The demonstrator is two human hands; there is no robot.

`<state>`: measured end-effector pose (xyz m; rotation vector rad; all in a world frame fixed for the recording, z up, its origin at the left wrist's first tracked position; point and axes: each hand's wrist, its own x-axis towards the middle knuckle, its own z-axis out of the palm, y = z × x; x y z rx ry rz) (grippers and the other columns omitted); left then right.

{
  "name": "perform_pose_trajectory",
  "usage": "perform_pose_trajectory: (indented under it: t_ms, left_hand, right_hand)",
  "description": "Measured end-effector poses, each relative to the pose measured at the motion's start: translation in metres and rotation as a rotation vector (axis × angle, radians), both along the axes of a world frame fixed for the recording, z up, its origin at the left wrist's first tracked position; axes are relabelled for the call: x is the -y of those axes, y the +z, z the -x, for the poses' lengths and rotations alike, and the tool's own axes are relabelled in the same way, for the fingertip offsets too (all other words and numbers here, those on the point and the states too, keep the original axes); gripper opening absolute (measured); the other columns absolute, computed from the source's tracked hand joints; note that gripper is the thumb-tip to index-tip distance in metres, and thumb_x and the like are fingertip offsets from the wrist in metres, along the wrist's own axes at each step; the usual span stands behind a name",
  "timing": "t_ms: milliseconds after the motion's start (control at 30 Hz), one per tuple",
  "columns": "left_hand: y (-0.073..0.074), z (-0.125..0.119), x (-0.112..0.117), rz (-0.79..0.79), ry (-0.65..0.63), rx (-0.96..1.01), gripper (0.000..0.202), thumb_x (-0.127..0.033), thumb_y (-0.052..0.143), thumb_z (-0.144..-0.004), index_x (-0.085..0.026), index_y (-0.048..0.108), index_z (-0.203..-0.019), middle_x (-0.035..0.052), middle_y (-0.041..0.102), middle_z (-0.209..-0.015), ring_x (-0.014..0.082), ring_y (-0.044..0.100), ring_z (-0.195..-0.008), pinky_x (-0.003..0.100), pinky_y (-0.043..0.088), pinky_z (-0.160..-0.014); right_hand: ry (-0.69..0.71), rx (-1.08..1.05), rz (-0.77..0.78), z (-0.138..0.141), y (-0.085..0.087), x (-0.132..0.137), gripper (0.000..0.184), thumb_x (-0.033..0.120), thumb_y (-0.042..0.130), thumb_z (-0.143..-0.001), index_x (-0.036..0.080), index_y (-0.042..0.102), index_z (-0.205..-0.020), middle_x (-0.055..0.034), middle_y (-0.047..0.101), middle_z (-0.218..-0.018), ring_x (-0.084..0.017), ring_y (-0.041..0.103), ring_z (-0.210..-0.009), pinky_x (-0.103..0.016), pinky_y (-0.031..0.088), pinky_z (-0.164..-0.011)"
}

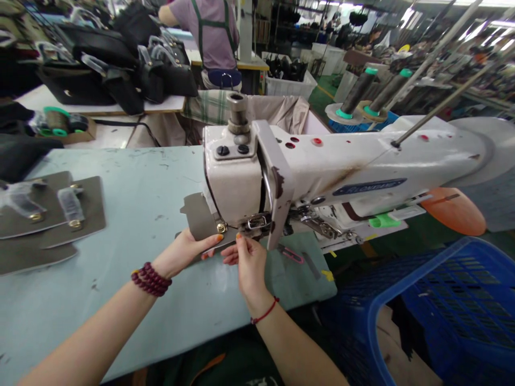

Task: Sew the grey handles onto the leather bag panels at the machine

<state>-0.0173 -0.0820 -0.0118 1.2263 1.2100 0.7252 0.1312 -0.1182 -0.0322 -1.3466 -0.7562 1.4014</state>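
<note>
A grey-brown leather-like panel (pixel 199 214) with a small gold metal fitting (pixel 221 228) lies partly under the head of a white sewing machine (pixel 233 177). My left hand (pixel 187 249) grips its near left edge, thumb on top and fingers beneath. At the near right edge, close to the presser foot area, my right hand (pixel 250 262) pinches the panel between thumb and fingers. The needle and the panel's far right part are hidden by the machine head.
Similar panels (pixel 90 206) with plastic-wrapped fittings lie on the left of the pale table (pixel 140 182). Pink-handled snips (pixel 292 254) rest right of my hands. A blue crate (pixel 374 316) stands lower right. Black bags (pixel 96 48) are piled behind; a person (pixel 219 37) sits beyond.
</note>
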Motion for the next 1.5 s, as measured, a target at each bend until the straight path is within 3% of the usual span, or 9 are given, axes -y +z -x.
perform_pose_trajectory:
  t_ms: [367,600,867,967,1133,1233,1333,1400,1500]
  left_hand:
    - [-0.002,-0.031,0.040,-0.111,0.234,0.031,0.031,-0.038,0.062,-0.083,-0.017,0.057,-0.061,-0.0014,0.052,-0.049,0.0102,0.044,-0.045,0.020,0.037,-0.043]
    - [-0.011,-0.079,0.077,-0.158,0.413,0.037,0.032,-0.040,0.054,-0.088,-0.020,0.057,-0.063,0.0001,0.055,-0.059,0.0142,0.050,-0.055,0.025,0.044,-0.056]
    - [-0.021,-0.133,0.089,0.078,0.634,0.004,0.039,-0.058,0.056,-0.080,-0.024,0.059,-0.060,0.0055,0.067,-0.071,0.0245,0.063,-0.075,0.036,0.051,-0.078]
    - [-0.028,-0.137,0.102,0.110,0.528,0.067,0.043,-0.059,0.053,-0.081,-0.022,0.063,-0.062,0.0076,0.068,-0.069,0.0241,0.064,-0.071,0.036,0.052,-0.073]
    - [-0.002,-0.099,0.130,0.120,-0.028,0.163,0.033,-0.047,0.050,-0.088,-0.021,0.070,-0.090,0.0082,0.070,-0.070,0.0176,0.061,-0.052,0.028,0.046,-0.047]
    - [0.019,-0.049,0.096,-0.277,0.188,-0.186,0.020,-0.037,0.056,-0.086,-0.023,0.070,-0.091,0.0080,0.071,-0.086,0.0204,0.064,-0.072,0.029,0.049,-0.065]
    - [0.012,-0.005,0.027,-0.559,0.316,-0.477,0.032,-0.039,0.065,-0.077,-0.022,0.067,-0.103,0.0103,0.065,-0.114,0.0297,0.055,-0.108,0.037,0.042,-0.091]
    - [-0.006,0.012,-0.013,-0.558,0.251,-0.556,0.041,-0.044,0.072,-0.066,-0.018,0.067,-0.098,0.0128,0.067,-0.107,0.0328,0.053,-0.108,0.038,0.040,-0.092]
    - [-0.023,0.029,-0.040,-0.277,0.079,-0.494,0.040,-0.055,0.070,-0.063,-0.017,0.066,-0.075,0.0050,0.066,-0.069,0.0242,0.058,-0.070,0.031,0.045,-0.066]
  right_hand:
    - [0.058,0.016,-0.020,-0.007,-0.008,-0.002,0.043,0.050,0.049,-0.084,0.017,0.058,-0.059,-0.0022,0.065,-0.054,-0.010,0.053,-0.038,-0.021,0.044,-0.043]
    - [0.082,0.084,-0.043,-0.027,-0.003,-0.001,0.045,0.047,0.053,-0.083,0.020,0.043,-0.048,0.0053,0.044,-0.037,-0.008,0.040,-0.030,-0.021,0.032,-0.035]
    - [0.272,0.263,-0.097,-0.059,0.006,-0.013,0.048,0.049,0.054,-0.084,0.021,0.039,-0.049,0.0068,0.038,-0.036,-0.007,0.035,-0.026,-0.021,0.023,-0.031]
    - [0.373,0.403,-0.197,-0.075,0.011,-0.011,0.049,0.048,0.049,-0.089,0.019,0.042,-0.049,0.0046,0.042,-0.039,-0.008,0.040,-0.033,-0.021,0.030,-0.038]
    - [0.286,0.847,-0.300,-0.133,-0.009,0.011,0.030,0.037,0.043,-0.094,0.018,0.065,-0.088,-0.0041,0.065,-0.071,-0.016,0.060,-0.063,-0.026,0.045,-0.061]
    - [0.260,1.223,-0.372,-0.164,-0.037,0.023,0.029,0.029,0.052,-0.089,0.017,0.062,-0.114,-0.0109,0.064,-0.102,-0.024,0.059,-0.095,-0.034,0.046,-0.082]
    - [0.347,1.464,-0.393,-0.173,-0.060,0.029,0.029,0.023,0.051,-0.088,0.018,0.062,-0.115,-0.0115,0.063,-0.104,-0.025,0.056,-0.096,-0.037,0.045,-0.085]
    - [0.365,1.539,-0.396,-0.173,-0.069,0.030,0.027,0.019,0.046,-0.091,0.019,0.064,-0.111,-0.0111,0.063,-0.103,-0.026,0.056,-0.095,-0.038,0.044,-0.084]
    - [0.313,1.478,-0.365,-0.180,-0.070,0.034,0.031,0.013,0.036,-0.092,0.016,0.065,-0.102,-0.0112,0.065,-0.100,-0.025,0.059,-0.096,-0.037,0.045,-0.086]
